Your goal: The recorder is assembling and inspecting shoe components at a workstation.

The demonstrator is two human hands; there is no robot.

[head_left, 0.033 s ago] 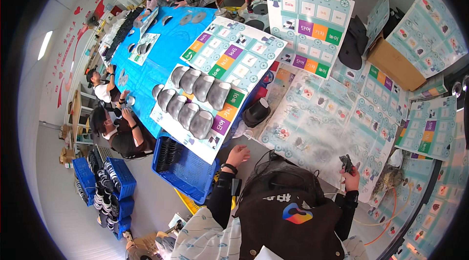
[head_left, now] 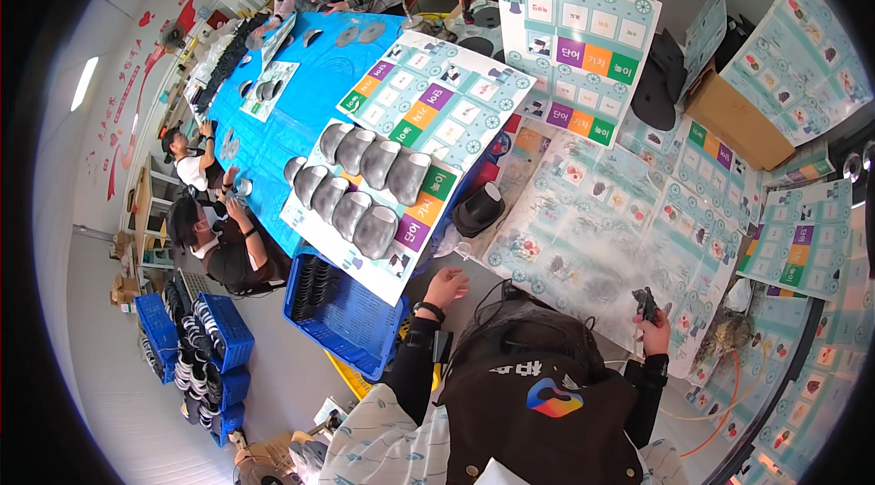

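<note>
My right hand is closed around a dark, grimy spray gun, held over the near right part of a paint-dusted printed board. My left hand hangs free with its fingers loosely apart and nothing in them. It is near the corner of another printed board, which carries two rows of grey, curved, shoe-upper-like pieces. Between the two boards sits a black, hollow, cap-like piece.
A blue plastic crate with dark curved pieces stands left of my left hand. Printed sheets stand around the spraying place, beside a cardboard box. An orange hose hangs at lower right. Co-workers sit along the blue-covered table.
</note>
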